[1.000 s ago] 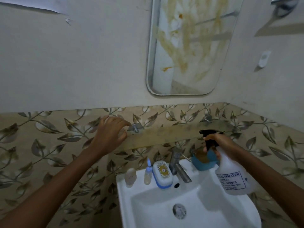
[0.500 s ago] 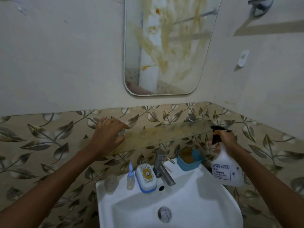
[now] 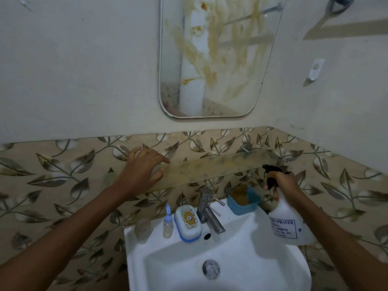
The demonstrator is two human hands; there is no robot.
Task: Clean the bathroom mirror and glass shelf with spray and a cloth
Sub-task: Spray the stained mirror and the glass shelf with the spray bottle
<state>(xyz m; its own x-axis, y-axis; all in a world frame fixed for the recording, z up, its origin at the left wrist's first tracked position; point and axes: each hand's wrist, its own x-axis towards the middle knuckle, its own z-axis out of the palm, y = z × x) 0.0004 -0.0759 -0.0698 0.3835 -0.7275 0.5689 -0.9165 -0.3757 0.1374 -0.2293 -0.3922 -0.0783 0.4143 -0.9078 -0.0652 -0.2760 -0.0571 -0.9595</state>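
Status: spray stage, shelf first. The glass shelf (image 3: 220,166) runs across the tiled wall at the centre of the view, coated in yellow-brown grime. The mirror (image 3: 210,59) hangs at 12 o'clock above it, streaked brown. Neither surface shows any sign of wiping.

Left hand (image 3: 142,171): at 9 o'clock from the shelf centre, resting on the shelf's left end. Its fingers (image 3: 161,159) are spread and nearly straight and hold nothing. It has kept this station over the last second.

Right hand (image 3: 281,183): at 3 o'clock, fingers wrapped round the neck and trigger of the spray bottle (image 3: 291,223). Change noted: the bottle, which hung in front of the blue tub (image 3: 244,199) a second ago, has shifted clear of it. Its black nozzle now sits just beside the shelf's right end and points along the glass.

Assessment: the bottle appears lined up for a first squeeze onto the shelf. The left hand seems to steady the pane.

No cloth is visible (it may lie outside the view), so the wiping step cannot follow directly.

Below, at 6 o'clock, the wash basin (image 3: 241,222) carries a tap (image 3: 206,206), a soap case (image 3: 188,223) and a small dropper bottle (image 3: 168,223). Overspray could land on these.
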